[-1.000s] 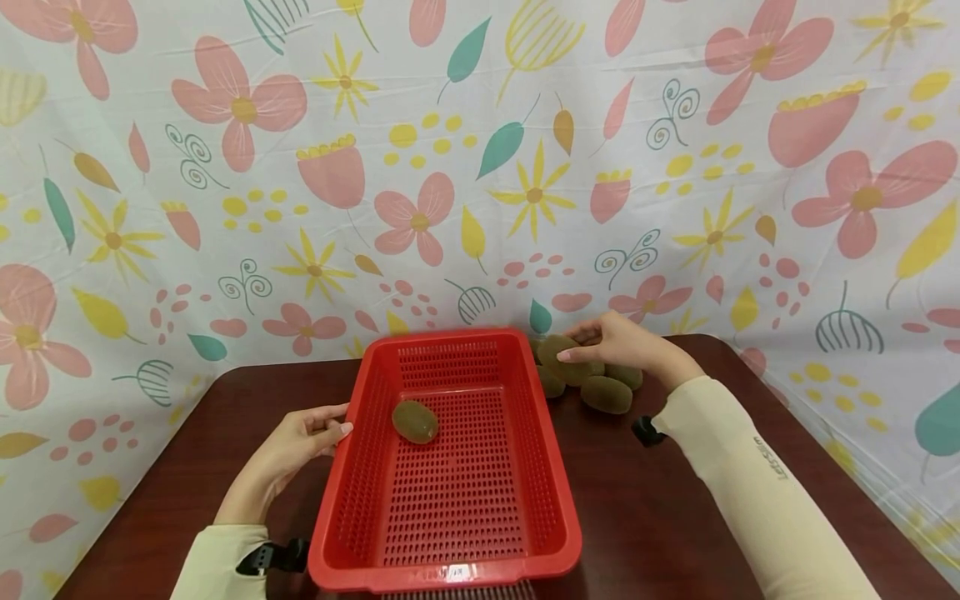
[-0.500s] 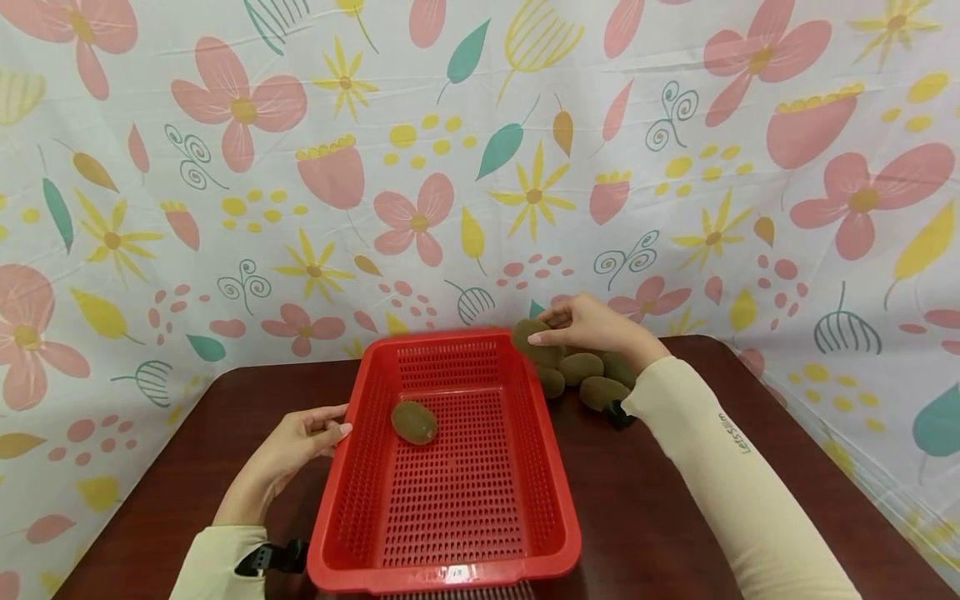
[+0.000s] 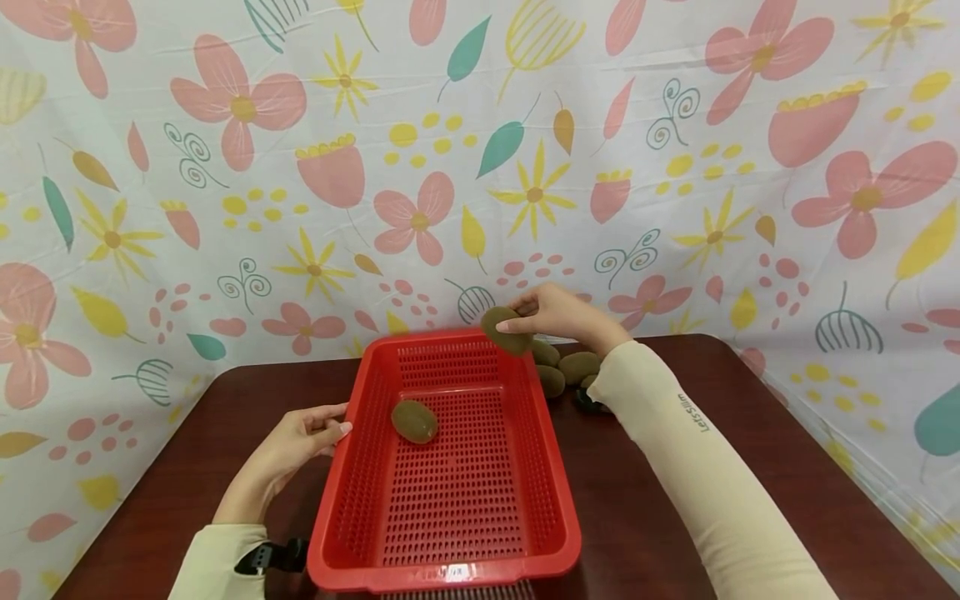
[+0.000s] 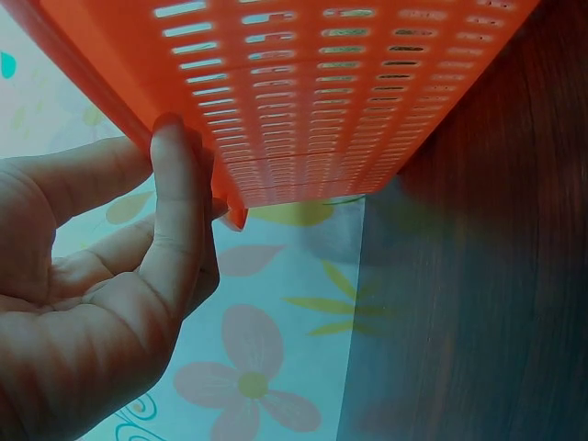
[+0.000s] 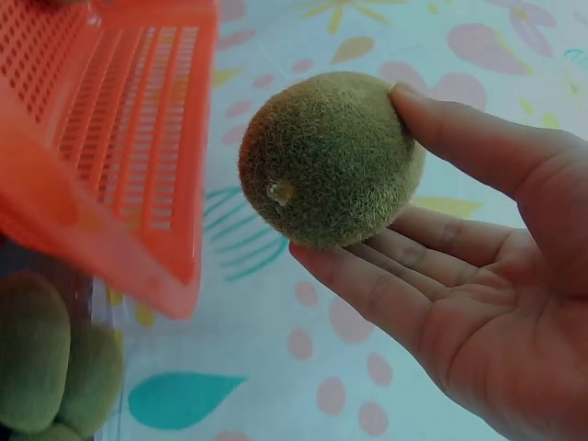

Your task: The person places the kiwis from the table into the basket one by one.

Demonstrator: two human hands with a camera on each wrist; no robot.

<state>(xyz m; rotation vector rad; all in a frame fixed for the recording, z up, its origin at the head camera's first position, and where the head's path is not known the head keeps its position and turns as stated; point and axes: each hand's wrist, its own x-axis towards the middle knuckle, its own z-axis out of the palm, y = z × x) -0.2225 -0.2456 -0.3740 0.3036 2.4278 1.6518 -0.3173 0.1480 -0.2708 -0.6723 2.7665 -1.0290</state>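
Right wrist view alone: kiwi nub (image 5: 280, 193), hands (image 3: 294, 442) (image 3: 558, 312) grasping kiwi (image 5: 331, 147) right, basket rim (image 3: 405, 577) left

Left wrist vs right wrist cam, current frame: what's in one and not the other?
Left wrist only: the left grip, fingers at the rim of the red basket, plus a broad stretch of wooden table.

Right wrist only: the right grip pinching a fuzzy kiwi, and more kiwis at lower left, cut off by the picture edge.

Both: part of the red basket with its slotted walls, and the floral cloth.
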